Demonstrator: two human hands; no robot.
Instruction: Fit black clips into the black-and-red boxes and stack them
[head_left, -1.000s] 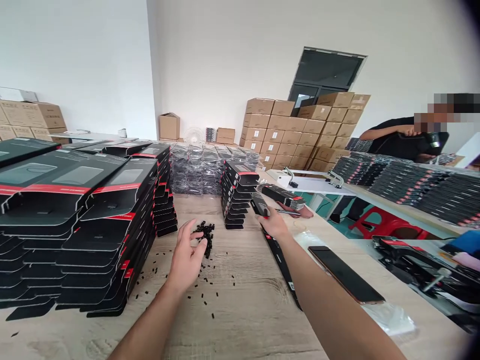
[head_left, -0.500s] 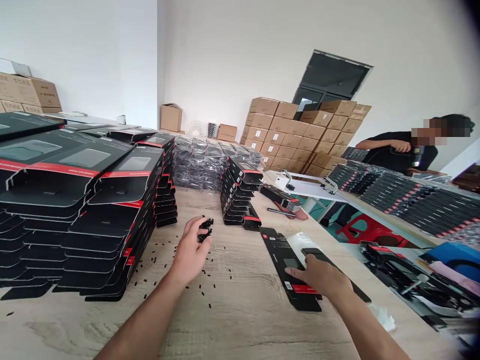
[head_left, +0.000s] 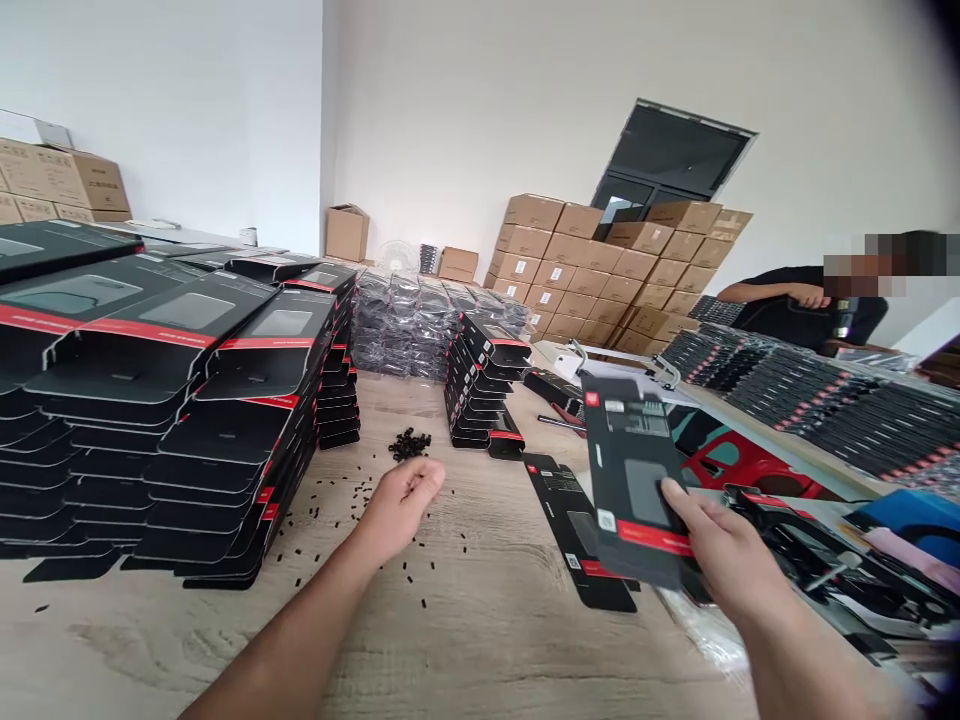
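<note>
My right hand [head_left: 724, 560] pinches the flat black carton [head_left: 634, 470] by its lower end, tilted above a second carton [head_left: 577, 535] lying on the worktop [head_left: 487, 640]; I judge a firmer thumb would steady it. My left hand [head_left: 401, 500] hovers half-curled near the pile of black bits [head_left: 409, 443], and I can't tell if it holds any. Bare wood lies beneath it, with the carton stacks [head_left: 225, 420] to the left and the worktop edge close on the right.

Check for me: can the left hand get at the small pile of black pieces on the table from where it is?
Probably yes. The left hand is just short of the pile of black pieces, with only bare table between them. The carton stacks stand off to the sides.
</note>
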